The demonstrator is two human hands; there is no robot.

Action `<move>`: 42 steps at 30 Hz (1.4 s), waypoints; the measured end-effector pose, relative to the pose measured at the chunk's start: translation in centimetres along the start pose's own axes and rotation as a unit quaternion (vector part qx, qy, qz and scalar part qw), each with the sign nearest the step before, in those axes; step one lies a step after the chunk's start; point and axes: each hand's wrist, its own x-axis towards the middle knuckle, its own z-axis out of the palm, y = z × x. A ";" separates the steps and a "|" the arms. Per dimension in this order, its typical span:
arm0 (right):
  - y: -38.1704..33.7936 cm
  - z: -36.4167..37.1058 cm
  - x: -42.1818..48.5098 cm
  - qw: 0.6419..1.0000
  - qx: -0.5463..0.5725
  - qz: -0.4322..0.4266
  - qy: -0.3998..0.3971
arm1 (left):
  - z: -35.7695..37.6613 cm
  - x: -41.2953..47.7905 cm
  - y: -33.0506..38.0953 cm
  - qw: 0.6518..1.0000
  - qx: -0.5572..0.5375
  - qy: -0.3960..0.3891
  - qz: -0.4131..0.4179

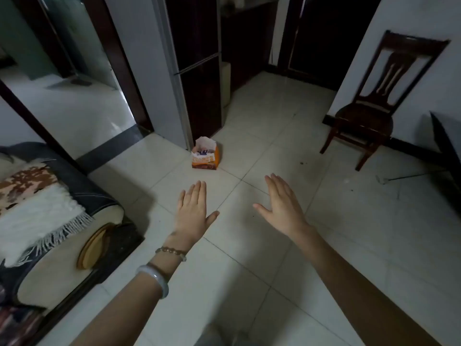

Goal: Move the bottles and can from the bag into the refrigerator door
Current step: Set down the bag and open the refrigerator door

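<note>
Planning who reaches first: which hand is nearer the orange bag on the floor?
Left, slightly. The left hand is almost directly below the bag in the picture; the right hand is off to the bag's right. Both are open and empty.

The bag [205, 156] hides its contents, and the refrigerator [199, 66] top is cut off.

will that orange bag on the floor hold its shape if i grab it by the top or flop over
The orange bag looks like thin paper or plastic with a crumpled open top, so its rim will probably buckle when pinched. It stands upright by itself, suggesting some weight low inside. Its contents are hidden, so supporting the base seems safer. Both hands, left hand and right hand, are free.
</note>
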 end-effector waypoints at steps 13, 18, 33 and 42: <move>3.2 0.4 6.6 1.000 0.004 -0.013 0.022 | 1.7 6.8 -0.3 1.000 0.011 0.013 0.010; 4.1 1.6 13.7 0.999 0.006 -0.026 0.031 | 2.1 14.4 -1.9 0.999 0.007 0.033 0.008; 5.2 3.2 39.1 0.999 0.022 -0.012 0.048 | 2.0 39.7 -10.3 0.998 0.007 0.041 0.036; 7.4 4.2 48.2 0.999 0.019 0.017 0.021 | 3.3 49.1 -13.3 0.999 -0.028 0.043 0.004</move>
